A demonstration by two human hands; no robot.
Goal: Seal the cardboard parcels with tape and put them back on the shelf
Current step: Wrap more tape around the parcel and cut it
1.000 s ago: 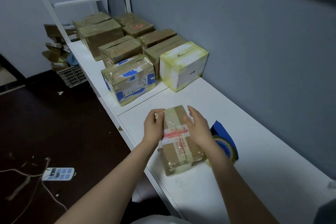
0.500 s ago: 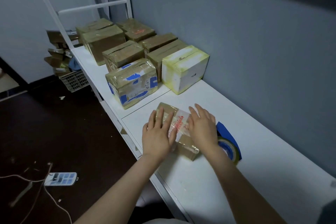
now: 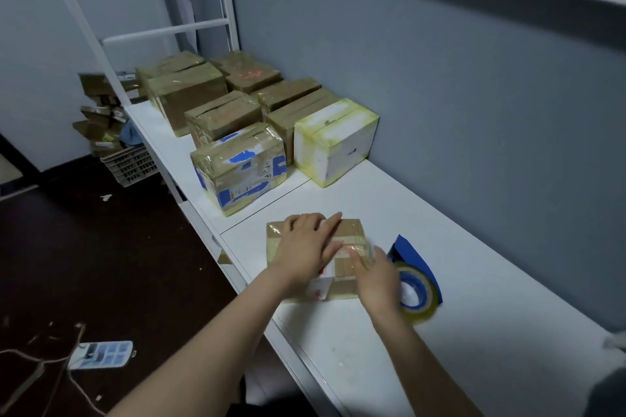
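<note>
Left hand [image 3: 303,249] lies flat, fingers straight and together, on the small brown taped cardboard parcel [image 3: 350,229]; right hand [image 3: 377,279], blurred, presses it straight-fingered.

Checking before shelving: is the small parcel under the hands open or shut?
Shut: flaps of the parcel lie flat under clear tape; the left hand presses its top.

Bare forearms, bare left hand [image 3: 305,249] and right hand [image 3: 377,281]
</note>
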